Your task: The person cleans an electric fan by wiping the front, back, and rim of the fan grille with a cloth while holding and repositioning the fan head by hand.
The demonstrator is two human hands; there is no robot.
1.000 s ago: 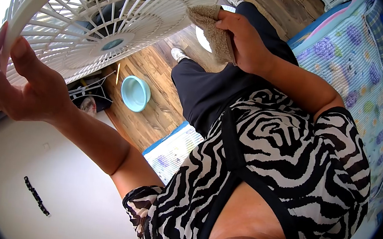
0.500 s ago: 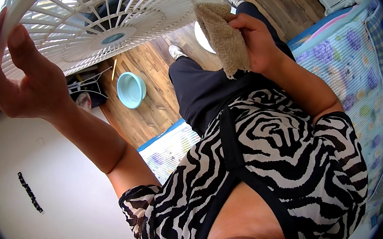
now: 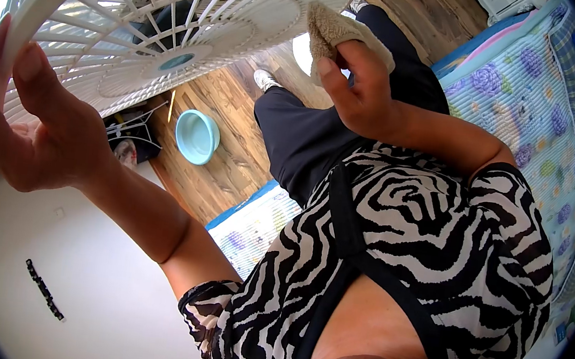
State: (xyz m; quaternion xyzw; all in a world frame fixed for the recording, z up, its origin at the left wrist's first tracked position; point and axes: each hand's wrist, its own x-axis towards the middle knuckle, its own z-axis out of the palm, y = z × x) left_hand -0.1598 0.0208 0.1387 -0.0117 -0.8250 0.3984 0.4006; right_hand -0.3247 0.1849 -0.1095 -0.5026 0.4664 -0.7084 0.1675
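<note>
A large white fan grille, with thin ribs and a blue-grey disc at its centre, fills the upper left. Gripping its thick rim at the left is my left hand, the thumb on the near side and fingers on the far side. My right hand is closed on a brown terry cloth, which is bunched over the fingers. The cloth is close to the grille's right edge; I cannot tell if they touch. Dark fan parts show behind the ribs.
A light blue basin stands on the wood floor, near a white-framed rack. To the right is a bed with a floral quilt. A white wall lies at lower left. My shoes and dark trousers are below the grille.
My right hand has turned, and the cloth that hung down is now gathered over its fingers. The grille has shifted slightly to the right and down. My left hand keeps hold of the rim.
</note>
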